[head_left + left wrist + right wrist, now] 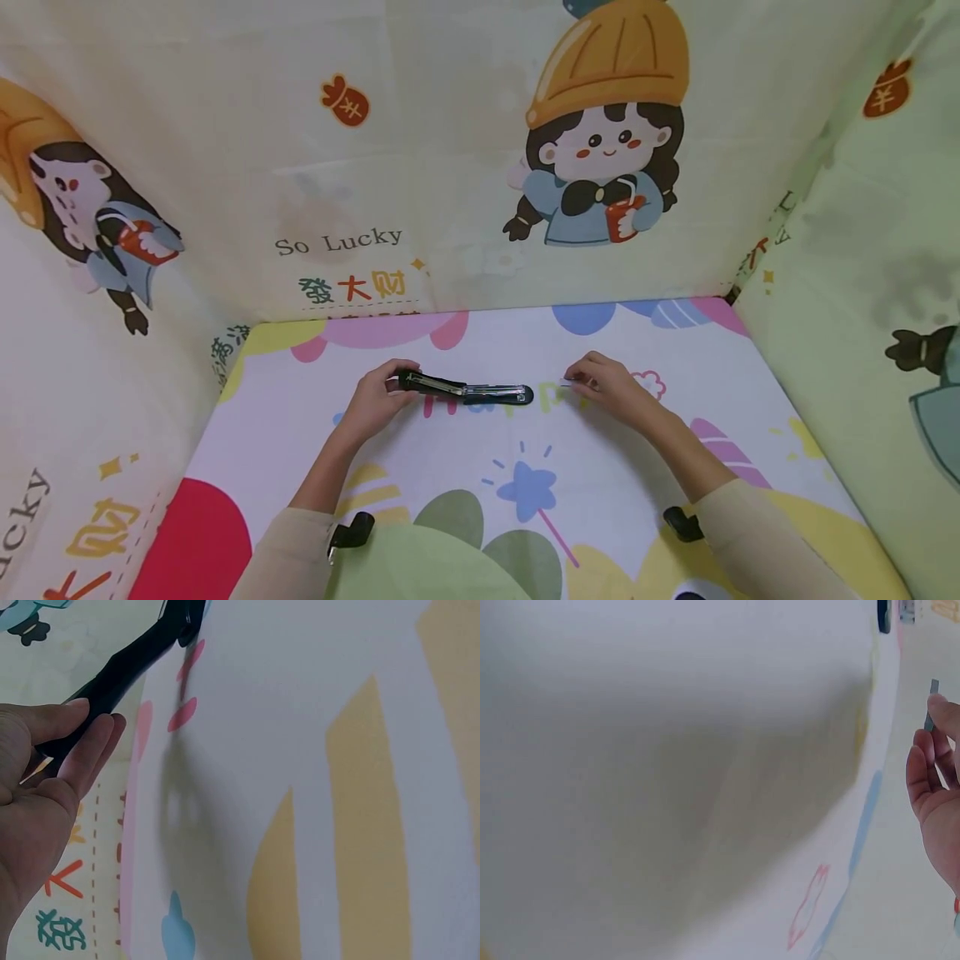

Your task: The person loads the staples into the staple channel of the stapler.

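A black stapler (498, 395), folded wide open with its metal channel showing, is above the printed letters. My left hand (378, 404) holds its left end between thumb and fingers. In the left wrist view, the thumb lies across the dark stapler arm (124, 671), and the hand (45, 802) has fingers beneath it. To the right, my right hand (611, 387) pinches a small grey strip of staples (566, 382), apart from the stapler. The right wrist view shows that strip (933, 697) sticking out past the thumb and fingertips of the hand (937, 795).
A white table cover (420, 467) with coloured prints lies under both hands. Printed cloth walls (450, 167) stand at the back and both sides. Black wrist mounts (352, 531) sit at the cuffs of the beige sleeves (765, 533).
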`<state>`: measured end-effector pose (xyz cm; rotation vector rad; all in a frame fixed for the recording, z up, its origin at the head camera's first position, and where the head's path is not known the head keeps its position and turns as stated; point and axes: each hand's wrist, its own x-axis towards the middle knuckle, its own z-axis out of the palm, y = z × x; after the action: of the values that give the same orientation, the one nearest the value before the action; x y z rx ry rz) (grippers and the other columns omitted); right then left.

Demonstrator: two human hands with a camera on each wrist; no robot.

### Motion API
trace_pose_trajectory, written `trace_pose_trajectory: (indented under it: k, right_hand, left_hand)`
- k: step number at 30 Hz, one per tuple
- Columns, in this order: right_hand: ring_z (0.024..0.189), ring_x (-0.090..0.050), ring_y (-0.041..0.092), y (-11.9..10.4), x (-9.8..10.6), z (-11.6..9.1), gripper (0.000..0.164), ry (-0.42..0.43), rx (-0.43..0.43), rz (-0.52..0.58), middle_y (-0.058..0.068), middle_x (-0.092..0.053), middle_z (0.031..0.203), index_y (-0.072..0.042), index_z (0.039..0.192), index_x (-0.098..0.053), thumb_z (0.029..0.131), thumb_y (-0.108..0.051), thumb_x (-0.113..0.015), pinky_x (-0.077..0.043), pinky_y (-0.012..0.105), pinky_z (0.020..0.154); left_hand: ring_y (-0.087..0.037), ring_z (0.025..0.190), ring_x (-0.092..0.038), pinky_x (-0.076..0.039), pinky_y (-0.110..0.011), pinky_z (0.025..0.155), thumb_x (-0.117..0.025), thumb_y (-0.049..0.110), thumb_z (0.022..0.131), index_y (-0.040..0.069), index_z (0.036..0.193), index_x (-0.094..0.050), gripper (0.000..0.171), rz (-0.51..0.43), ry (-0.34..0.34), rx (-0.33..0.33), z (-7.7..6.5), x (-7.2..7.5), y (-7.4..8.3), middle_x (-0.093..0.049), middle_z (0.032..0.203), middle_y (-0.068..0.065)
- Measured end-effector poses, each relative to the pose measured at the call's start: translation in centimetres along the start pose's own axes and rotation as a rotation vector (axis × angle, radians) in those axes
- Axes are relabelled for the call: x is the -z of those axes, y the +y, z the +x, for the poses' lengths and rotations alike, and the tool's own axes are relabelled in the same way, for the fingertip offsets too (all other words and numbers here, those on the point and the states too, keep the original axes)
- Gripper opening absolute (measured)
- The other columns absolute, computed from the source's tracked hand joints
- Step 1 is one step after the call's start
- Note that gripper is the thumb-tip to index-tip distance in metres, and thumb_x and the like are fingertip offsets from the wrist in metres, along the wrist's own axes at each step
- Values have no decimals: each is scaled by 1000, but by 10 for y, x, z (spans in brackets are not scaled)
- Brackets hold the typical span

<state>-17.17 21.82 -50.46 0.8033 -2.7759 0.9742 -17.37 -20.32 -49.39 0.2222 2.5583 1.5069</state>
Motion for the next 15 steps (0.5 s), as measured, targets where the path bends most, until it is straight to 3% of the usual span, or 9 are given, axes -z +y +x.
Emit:
trace_pose_trajectory:
  k: [10,15]
  right_hand:
    - [92,-69,20,-24,-14,29,15,-41,42,5,6,-66,102,-7,106,-74,92,-5,-76,-59,33,79]
    - [95,-69,21,-34,-21,43,15,-90,24,1,6,-67,106,-7,108,-74,93,-7,-76,-60,36,81]
  left_hand:
    - [-37,116,-68,-59,-44,96,-72,-4,92,3,136,-61,45,-3,-6,3,1,0,-1,-61,136,-20]
    - [-37,116,-67,-60,-43,95,-72,-4,93,3,136,-61,45,2,-6,-1,1,1,0,-61,137,-20]
